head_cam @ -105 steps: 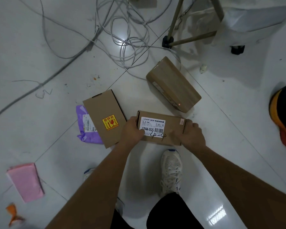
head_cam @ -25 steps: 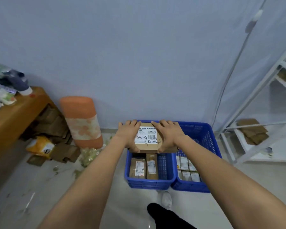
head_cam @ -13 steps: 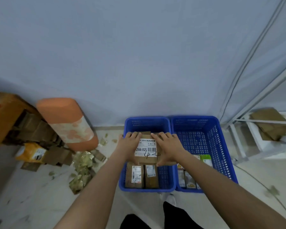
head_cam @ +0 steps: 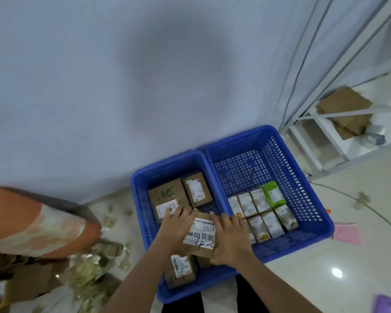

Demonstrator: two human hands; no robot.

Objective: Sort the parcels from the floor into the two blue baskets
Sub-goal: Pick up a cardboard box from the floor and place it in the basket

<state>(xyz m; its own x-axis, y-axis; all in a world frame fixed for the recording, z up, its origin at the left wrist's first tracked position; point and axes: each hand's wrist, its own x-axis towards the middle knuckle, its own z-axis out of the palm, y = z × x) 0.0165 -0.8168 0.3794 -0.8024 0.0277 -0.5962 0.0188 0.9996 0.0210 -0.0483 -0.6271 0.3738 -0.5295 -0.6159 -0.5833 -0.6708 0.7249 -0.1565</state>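
Left hand (head_cam: pixel 175 229) and right hand (head_cam: pixel 229 239) clamp a rectangular brown cardboard parcel (head_cam: pixel 202 236) by its short ends, white barcode label up, handwritten mark below it. Parcel sits low over the left blue basket (head_cam: pixel 142 177), a perforated plastic crate, toward its 3 o'clock wall. At 12 o'clock inside: two kraft boxes (head_cam: pixel 181 193); at 6 o'clock, a labelled carton (head_cam: pixel 181 269). Right blue basket (head_cam: pixel 312 199) touches the left one, holding small pale packets (head_cam: pixel 260 215) in rows and one green pouch (head_cam: pixel 273 193).
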